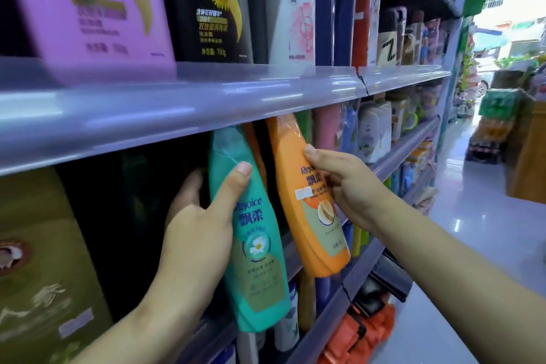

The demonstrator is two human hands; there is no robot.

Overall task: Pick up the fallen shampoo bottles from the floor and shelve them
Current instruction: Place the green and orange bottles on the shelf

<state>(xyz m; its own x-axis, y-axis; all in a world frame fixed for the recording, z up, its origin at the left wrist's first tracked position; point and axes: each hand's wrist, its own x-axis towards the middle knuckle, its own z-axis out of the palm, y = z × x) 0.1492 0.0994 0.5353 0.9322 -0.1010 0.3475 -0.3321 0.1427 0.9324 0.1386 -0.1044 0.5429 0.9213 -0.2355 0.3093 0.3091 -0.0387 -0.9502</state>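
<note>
You are holding the teal bottle (257, 233) clamped in your left grip (201, 221) and the orange bottle (307, 195) in your right grip (345, 183), both leaning tops-first into the shelf (177, 115) gap beyond.

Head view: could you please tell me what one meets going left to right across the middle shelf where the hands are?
Olive-green pack → left hand → teal Rejoice bottle → orange Rejoice bottle → right hand.

The caps of the green bottle (254, 227) and the orange bottle (307, 195) are hidden behind the shelf rail (177, 109). The left hand (198, 230) has its fingers concealed behind the green bottle. The purple bottle (88, 6) is blurred and cut off by the top edge.
</note>
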